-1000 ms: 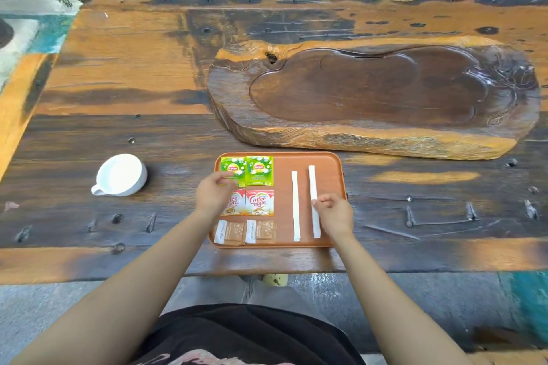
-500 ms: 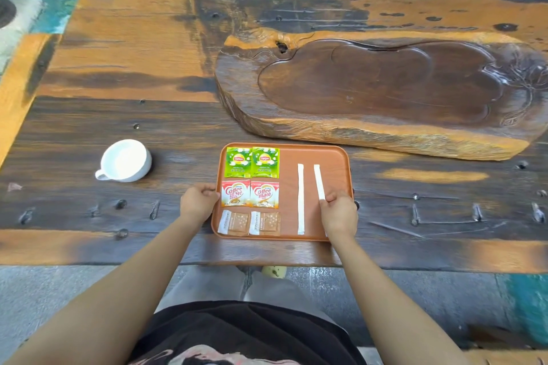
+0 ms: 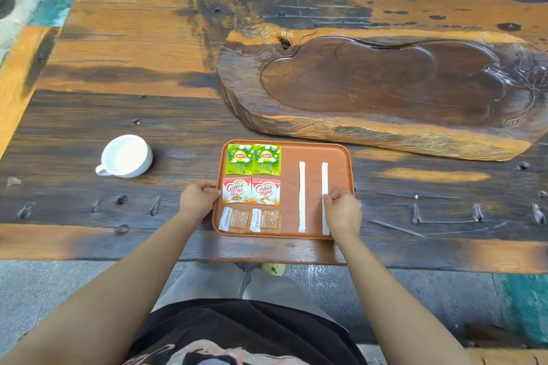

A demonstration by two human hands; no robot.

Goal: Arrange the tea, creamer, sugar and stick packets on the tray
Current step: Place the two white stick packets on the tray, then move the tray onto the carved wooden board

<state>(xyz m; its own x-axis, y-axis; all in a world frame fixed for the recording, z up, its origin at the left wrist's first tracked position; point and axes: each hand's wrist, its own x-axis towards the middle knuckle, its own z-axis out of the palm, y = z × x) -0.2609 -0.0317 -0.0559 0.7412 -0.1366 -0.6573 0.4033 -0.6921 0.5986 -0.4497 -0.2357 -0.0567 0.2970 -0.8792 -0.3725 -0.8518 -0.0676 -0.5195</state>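
Observation:
An orange-brown tray (image 3: pixel 314 154) lies near the table's front edge. On it two green tea packets (image 3: pixel 253 159) sit at the back left, two red-and-white creamer packets (image 3: pixel 251 191) below them, and two brown sugar packets (image 3: pixel 250 220) at the front left. Two white stick packets (image 3: pixel 302 195) lie lengthwise on the right half. My left hand (image 3: pixel 198 198) grips the tray's left rim. My right hand (image 3: pixel 342 210) grips the right rim and covers part of the right stick.
A white cup (image 3: pixel 126 156) stands on the table left of the tray. A large carved wooden slab (image 3: pixel 385 89) fills the back right, close behind the tray. The table's front edge runs just below the tray.
My left hand has left the packets and closed on the tray's left rim. My right hand has shifted from the right stick to the tray's right rim.

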